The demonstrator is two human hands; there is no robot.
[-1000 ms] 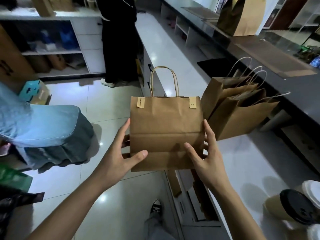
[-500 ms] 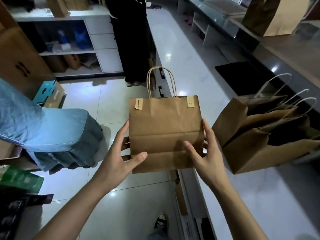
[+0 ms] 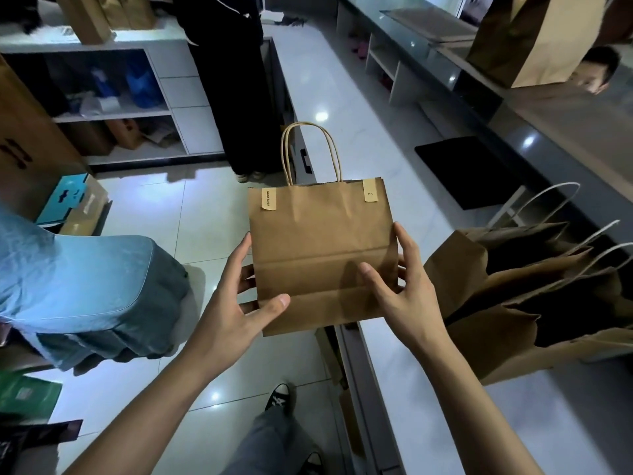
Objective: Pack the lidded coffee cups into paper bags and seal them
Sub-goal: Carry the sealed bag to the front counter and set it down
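I hold the bag (image 3: 322,255) between both hands, upright, in the air over the floor beside the counter (image 3: 387,200) edge. My left hand (image 3: 233,303) grips its lower left side, thumb across the front near the bottom fold, fingers behind. My right hand (image 3: 404,289) grips the lower right side the same way, thumb on the front, fingers wrapped round the edge. The grip is as it was half a second ago. The top is closed by two stickers (image 3: 370,193), and the handles (image 3: 310,149) stand up. Since the earlier frame the open bags (image 3: 513,303) on the counter to my right sit lower and nearer the edge of my view, and a person's head (image 3: 596,70) now shows beyond the far counter.
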